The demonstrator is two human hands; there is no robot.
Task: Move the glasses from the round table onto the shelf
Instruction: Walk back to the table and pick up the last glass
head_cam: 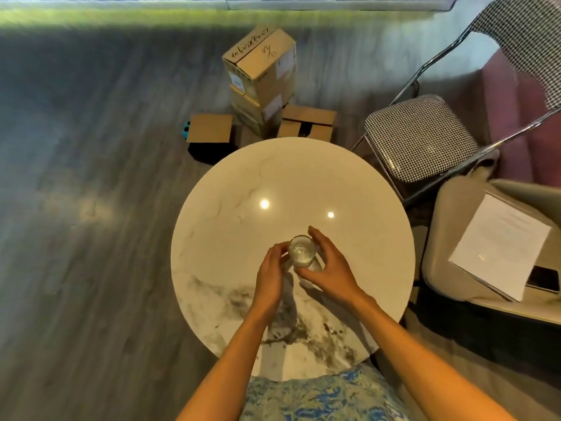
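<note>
— Clear glass [302, 253], a single tumbler: is that what sits between your hands?
— Yes. It stands on the round table [230, 238], with your left hand [271, 275] at its left and your right hand [326, 265] at its right.
— How do your hands lie on it?
— Your right hand curls round it. The thumb lies across the near wall and the fingers arch round the far right side, with the index tip a little past the rim. Your left hand's fingers bend toward the left of the rim. I cannot tell whether they press the glass or stop just short.
— And close around your hands?
— Pale marble on every side, with dark veining under your wrists and forearms. Two bright light spots [264, 204] lie just beyond your fingertips. Below your elbows a blue-patterned dress [318, 396] meets the near edge of the table.
— Further out?
— Well beyond your fingertips, past the far rim, cardboard boxes [264, 77] stand stacked on the grey wood floor [91, 238]. Off to the right of your right hand a houndstooth folding chair [422, 138] stands near the rim. Nearer you on that side, papers [501, 247] lie on a beige seat [449, 226], with a dark phone [543, 279] at their lower corner.
</note>
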